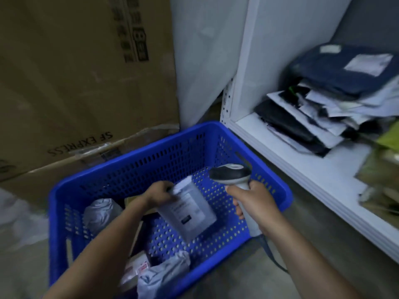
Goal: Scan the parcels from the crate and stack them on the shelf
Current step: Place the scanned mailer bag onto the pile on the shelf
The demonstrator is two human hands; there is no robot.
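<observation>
Head-worn view, steeply down (close) onto crate (164, 160)

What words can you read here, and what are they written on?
"SF EXPRESS": upside down on the cardboard box.
The dark characters higher on that box: too blurred.
The label on the grey parcel in the left hand: too blurred.
The white label on the dark shelf parcel: unreadable.

- I see bare perforated floor at the right side of the crate (162, 162), lower centre of frame; the grey parcel (190, 212) pinched by the left hand (158, 194) hangs over the middle.
- Crumpled bags (101, 212) crowd the crate's left and near corners.
- The right hand (257, 203), gripping the scanner (231, 174), sits over the crate's right rim.
- At right, the shelf (302, 167) board is bare along its front; the parcel stack (319, 108) fills the back.
- The cardboard box (75, 83) walls off the upper left.
</observation>
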